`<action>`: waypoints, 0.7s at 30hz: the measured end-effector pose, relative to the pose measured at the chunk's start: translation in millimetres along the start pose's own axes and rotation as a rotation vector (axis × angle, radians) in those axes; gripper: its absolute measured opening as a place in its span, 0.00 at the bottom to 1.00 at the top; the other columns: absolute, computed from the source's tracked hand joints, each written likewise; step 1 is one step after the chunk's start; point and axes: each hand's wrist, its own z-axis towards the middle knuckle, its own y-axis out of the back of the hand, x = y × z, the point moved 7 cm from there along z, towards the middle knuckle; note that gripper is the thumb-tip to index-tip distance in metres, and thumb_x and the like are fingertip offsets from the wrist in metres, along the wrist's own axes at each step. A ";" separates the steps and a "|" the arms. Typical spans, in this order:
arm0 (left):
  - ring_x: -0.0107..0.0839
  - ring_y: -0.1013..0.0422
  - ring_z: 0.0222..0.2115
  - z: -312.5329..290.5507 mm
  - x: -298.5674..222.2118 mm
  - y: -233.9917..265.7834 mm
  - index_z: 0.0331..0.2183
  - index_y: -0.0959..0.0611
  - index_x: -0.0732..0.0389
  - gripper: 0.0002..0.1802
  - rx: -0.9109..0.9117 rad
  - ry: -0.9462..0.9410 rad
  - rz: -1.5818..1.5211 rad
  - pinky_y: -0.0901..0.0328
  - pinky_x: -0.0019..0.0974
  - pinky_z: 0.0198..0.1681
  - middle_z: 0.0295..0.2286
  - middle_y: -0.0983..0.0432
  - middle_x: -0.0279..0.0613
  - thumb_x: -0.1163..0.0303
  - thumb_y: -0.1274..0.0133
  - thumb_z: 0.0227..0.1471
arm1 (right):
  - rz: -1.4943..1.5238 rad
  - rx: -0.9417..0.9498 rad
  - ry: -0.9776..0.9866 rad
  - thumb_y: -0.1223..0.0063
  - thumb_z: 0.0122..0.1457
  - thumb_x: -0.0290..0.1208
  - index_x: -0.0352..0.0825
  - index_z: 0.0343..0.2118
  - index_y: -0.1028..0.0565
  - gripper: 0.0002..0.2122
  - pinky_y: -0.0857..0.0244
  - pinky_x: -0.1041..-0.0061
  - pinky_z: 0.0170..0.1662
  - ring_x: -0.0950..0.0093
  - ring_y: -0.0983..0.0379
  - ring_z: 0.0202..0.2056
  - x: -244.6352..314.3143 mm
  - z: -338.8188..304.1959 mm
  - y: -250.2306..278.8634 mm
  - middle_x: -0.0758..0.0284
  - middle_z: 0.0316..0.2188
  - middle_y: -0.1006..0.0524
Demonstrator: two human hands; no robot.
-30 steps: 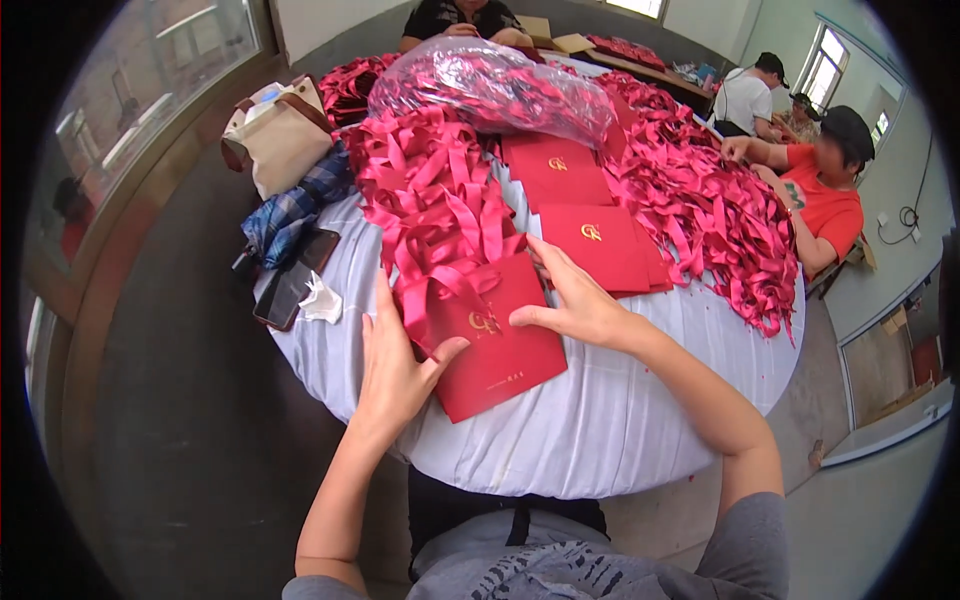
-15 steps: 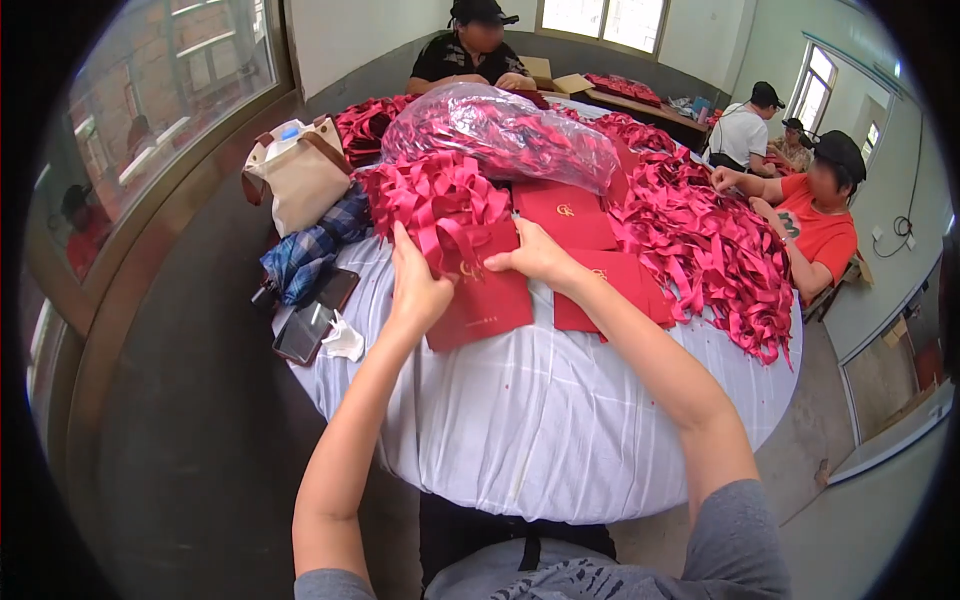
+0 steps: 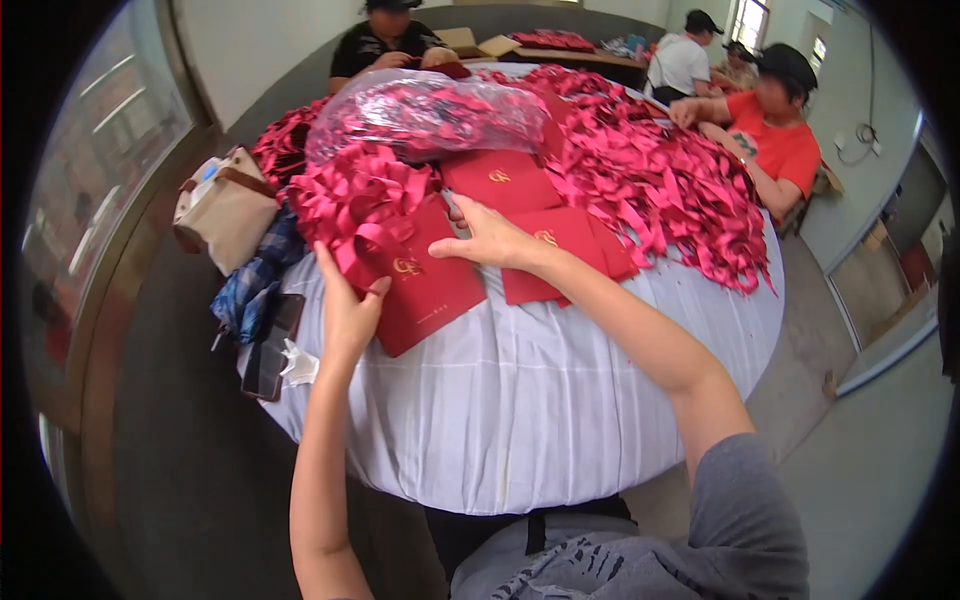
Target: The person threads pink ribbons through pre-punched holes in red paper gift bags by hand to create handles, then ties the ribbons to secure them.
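Observation:
My left hand (image 3: pixel 348 312) grips the left edge of a flat red paper gift bag (image 3: pixel 432 288), thumb on its front and fingers partly hidden. The bag has a gold emblem and a pink-red ribbon handle (image 3: pixel 374 242) at its top. My right hand (image 3: pixel 487 236) hovers at the bag's upper right side, thumb and fingers spread, holding nothing. Beyond and to the right lie more flat red bags (image 3: pixel 500 182), some stacked (image 3: pixel 545 262). Just behind the held bag is a heap of ribbon handles (image 3: pixel 355 185).
A clear plastic sack (image 3: pixel 425 112) and a large ribbon heap (image 3: pixel 670 185) cover the table's far part. Along the left edge are a beige tote (image 3: pixel 228 218), a blue umbrella (image 3: pixel 248 292), a phone (image 3: pixel 266 362) and a crumpled white item (image 3: pixel 298 363). Co-workers (image 3: pixel 775 140) sit around.
My right hand has come off the bag and opened. The left hand still grips it, and the bag now sits more tilted. The whole view has shifted, moving the scene left and up.

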 end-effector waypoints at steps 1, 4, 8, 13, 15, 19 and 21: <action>0.47 0.48 0.59 -5.1 -7.5 7.6 0.60 0.61 0.71 0.57 -0.003 -0.073 0.035 0.52 0.34 0.60 0.58 0.51 0.66 0.73 0.39 0.41 | 0.022 0.032 -0.036 0.35 0.45 0.47 0.21 0.57 0.45 0.44 0.37 0.69 0.53 0.62 0.33 0.51 4.9 -7.9 6.6 0.47 0.50 0.33; 0.44 0.51 0.60 -11.5 -10.6 14.9 0.61 0.60 0.70 0.57 0.094 0.034 0.056 0.54 0.35 0.62 0.59 0.53 0.61 0.73 0.38 0.41 | -0.085 -0.130 -0.001 0.42 0.53 0.37 0.28 0.46 0.28 0.21 0.34 0.72 0.46 0.70 0.27 0.43 -9.6 -30.5 57.8 0.57 0.40 0.24; 0.45 0.51 0.61 -25.0 -30.2 30.6 0.61 0.56 0.67 0.48 0.122 0.020 0.199 0.53 0.38 0.62 0.60 0.53 0.60 0.91 0.55 0.40 | -0.357 -0.192 -0.034 0.43 0.51 0.39 0.31 0.42 0.24 0.19 0.38 0.64 0.49 0.60 0.30 0.45 -47.9 -65.7 114.7 0.53 0.40 0.25; 0.51 0.43 0.55 -51.0 -154.9 20.7 0.56 0.39 0.66 0.36 -0.161 -0.453 0.500 0.48 0.44 0.59 0.53 0.40 0.56 0.91 0.57 0.43 | -0.463 0.058 -0.248 0.40 0.45 0.54 0.34 0.54 0.32 0.36 0.45 0.59 0.57 0.55 0.42 0.56 -87.3 -83.9 105.3 0.54 0.53 0.34; 0.50 0.42 0.55 -55.9 -170.4 -14.6 0.54 0.35 0.64 0.34 0.052 -0.544 0.429 0.47 0.44 0.58 0.52 0.38 0.55 0.89 0.53 0.43 | -0.483 0.024 -0.278 0.38 0.42 0.55 0.33 0.55 0.34 0.39 0.46 0.60 0.58 0.55 0.42 0.56 -93.8 -85.8 112.0 0.53 0.53 0.35; 0.50 0.43 0.56 -46.2 -153.3 -69.7 0.54 0.35 0.62 0.32 0.360 -0.527 0.357 0.45 0.43 0.57 0.51 0.38 0.56 0.82 0.49 0.46 | -0.489 -0.049 -0.243 0.33 0.39 0.48 0.31 0.52 0.32 0.38 0.45 0.65 0.57 0.57 0.40 0.53 -83.4 -81.6 114.8 0.52 0.47 0.33; 0.46 0.41 0.56 -37.3 -146.9 -92.1 0.54 0.34 0.62 0.32 0.418 -0.418 0.255 0.47 0.41 0.59 0.53 0.37 0.51 0.80 0.48 0.46 | -0.511 -0.174 -0.130 0.32 0.38 0.41 0.33 0.48 0.29 0.32 0.44 0.67 0.55 0.60 0.38 0.50 -72.6 -91.1 118.7 0.56 0.42 0.32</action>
